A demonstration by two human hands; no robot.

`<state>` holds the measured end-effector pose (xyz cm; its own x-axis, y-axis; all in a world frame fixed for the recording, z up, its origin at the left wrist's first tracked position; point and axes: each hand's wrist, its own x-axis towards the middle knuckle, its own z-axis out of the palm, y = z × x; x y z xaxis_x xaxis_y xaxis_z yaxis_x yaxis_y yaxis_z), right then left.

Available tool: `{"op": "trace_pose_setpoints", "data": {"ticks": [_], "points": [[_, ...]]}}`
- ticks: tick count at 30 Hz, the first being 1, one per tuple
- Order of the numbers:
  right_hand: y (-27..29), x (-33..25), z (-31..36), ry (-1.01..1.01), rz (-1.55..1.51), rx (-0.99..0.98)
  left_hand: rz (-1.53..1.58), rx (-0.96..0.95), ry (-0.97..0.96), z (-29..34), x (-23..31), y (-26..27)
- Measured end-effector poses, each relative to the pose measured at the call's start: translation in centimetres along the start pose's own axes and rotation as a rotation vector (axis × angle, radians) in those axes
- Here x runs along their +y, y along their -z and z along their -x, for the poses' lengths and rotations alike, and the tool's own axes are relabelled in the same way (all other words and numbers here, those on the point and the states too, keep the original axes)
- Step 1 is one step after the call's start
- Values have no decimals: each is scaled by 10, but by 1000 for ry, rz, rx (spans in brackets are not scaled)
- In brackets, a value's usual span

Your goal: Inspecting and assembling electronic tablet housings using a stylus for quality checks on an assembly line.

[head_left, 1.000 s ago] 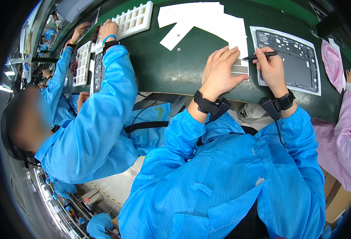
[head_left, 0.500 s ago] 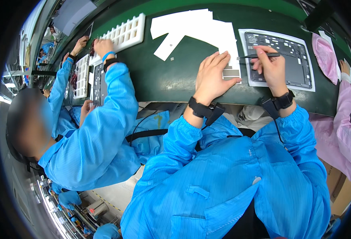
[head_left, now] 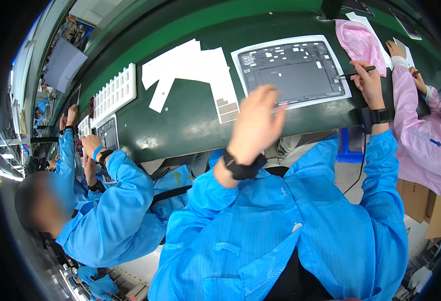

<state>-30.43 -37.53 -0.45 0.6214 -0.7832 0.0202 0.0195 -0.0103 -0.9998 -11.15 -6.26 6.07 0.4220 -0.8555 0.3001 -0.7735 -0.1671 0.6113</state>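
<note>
While a black tool is gripped by the right hand, left hand open, the stiff-looking panel is best edge-held

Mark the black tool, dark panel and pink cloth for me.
Black tool (head_left: 350,74), head view: slim shaft.
Dark panel (head_left: 300,82), head view: bare middle.
Pink cloth (head_left: 359,45), head view: middle.

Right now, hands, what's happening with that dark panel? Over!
Right hand: grip on black tool, tip by dark panel's right edge. Left hand: open, blurred, looks empty. In the way: left hand, hiding panel's near-left corner from view.
</note>
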Motion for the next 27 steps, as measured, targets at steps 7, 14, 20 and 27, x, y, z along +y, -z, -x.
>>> {"op": "trace_pose_setpoints", "data": {"ticks": [7,14,20,27], "points": [[-3,-4,-1,34,177,-90,15,-203,-306,-41,37,-96],[-16,-22,4,179,370,-158,-184,-217,-285,-64,32,-124],[-15,-25,4,245,478,-206,-271,-196,-292,-63,35,-129],[-15,-27,3,372,561,-216,-305,-151,-296,-70,47,-129]]}}
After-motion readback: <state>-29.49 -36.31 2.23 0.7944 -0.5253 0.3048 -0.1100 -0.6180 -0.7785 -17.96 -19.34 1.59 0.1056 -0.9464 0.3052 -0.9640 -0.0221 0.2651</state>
